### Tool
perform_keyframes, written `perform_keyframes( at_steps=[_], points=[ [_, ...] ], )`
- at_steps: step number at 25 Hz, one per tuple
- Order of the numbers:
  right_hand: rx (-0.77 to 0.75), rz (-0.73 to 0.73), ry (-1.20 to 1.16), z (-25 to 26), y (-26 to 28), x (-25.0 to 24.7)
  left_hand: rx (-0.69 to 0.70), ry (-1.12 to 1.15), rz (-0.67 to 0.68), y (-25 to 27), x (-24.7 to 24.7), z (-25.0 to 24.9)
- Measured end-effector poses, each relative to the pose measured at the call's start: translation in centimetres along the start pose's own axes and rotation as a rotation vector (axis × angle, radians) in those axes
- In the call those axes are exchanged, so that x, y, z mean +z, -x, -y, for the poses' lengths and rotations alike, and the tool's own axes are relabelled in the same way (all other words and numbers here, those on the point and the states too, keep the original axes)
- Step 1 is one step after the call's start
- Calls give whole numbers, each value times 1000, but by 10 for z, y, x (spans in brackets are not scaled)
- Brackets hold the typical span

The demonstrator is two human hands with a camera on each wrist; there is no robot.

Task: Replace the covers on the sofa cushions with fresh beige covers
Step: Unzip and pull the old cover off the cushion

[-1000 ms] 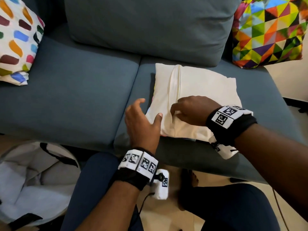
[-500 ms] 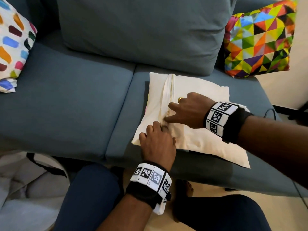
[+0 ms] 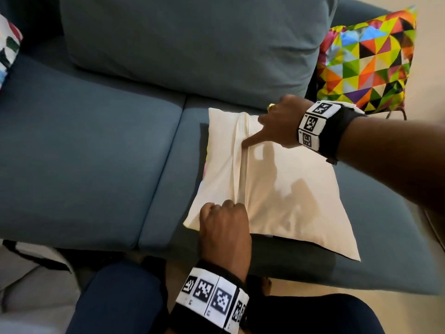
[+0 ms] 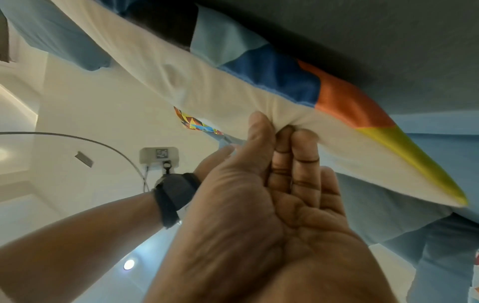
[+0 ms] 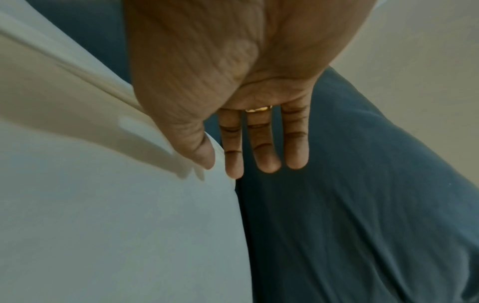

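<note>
From the head camera I am seeing the cushion in its beige cover (image 3: 284, 189) lying flat on the right seat of the blue-grey sofa (image 3: 91, 141), a soft square of matte woven cloth with a zip seam (image 3: 242, 160) running along its length under a folded flap. My left hand (image 3: 224, 227) is sitting at the near edge, knuckles up, its fingers curling into the cloth beside the seam. My right hand (image 3: 281, 124) is reaching over the far end, one finger pressing on the seam, the other fingertips hidden behind the knuckles. A glossy cushion with bright triangles (image 3: 366, 63) is leaning in the sofa corner; another patterned cushion (image 3: 8, 51) is being cut off by the left edge.

From the left wrist camera I am seeing the left hand (image 4: 279, 184) pinching a gathered pucker of beige cover (image 4: 207, 86) between thumb and fingers (image 4: 303, 147). Blue, orange and yellow fabric is peeking out along the cover's edge; I cannot tell how much of it is lying beneath.

From the right wrist camera, blurred, the right hand (image 5: 233, 82) is hanging with straight fingers (image 5: 295, 143); the thumb is touching the beige cover (image 5: 103, 215), while three fingers are showing against the dark sofa (image 5: 362, 205). The index finger is out of sight.
</note>
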State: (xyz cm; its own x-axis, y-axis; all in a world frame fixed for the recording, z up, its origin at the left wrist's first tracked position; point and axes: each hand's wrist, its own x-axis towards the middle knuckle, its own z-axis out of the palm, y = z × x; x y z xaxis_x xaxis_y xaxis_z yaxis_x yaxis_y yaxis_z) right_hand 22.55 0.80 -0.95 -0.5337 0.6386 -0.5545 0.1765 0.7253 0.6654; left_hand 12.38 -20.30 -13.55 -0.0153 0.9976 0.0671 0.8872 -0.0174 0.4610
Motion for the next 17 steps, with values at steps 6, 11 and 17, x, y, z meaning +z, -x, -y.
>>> perform_keyframes(
  at_steps=[6, 11, 17],
  points=[
    [88, 20, 36, -41, -28, 4, 27, -53, 106, 6, -14, -4],
    [240, 59, -39, -55, -38, 18, 67, -94, 136, 14, -11, -7],
    [329, 44, -192, -34, -55, 25, 1, -44, 167, -1, -1, -8]
  ],
)
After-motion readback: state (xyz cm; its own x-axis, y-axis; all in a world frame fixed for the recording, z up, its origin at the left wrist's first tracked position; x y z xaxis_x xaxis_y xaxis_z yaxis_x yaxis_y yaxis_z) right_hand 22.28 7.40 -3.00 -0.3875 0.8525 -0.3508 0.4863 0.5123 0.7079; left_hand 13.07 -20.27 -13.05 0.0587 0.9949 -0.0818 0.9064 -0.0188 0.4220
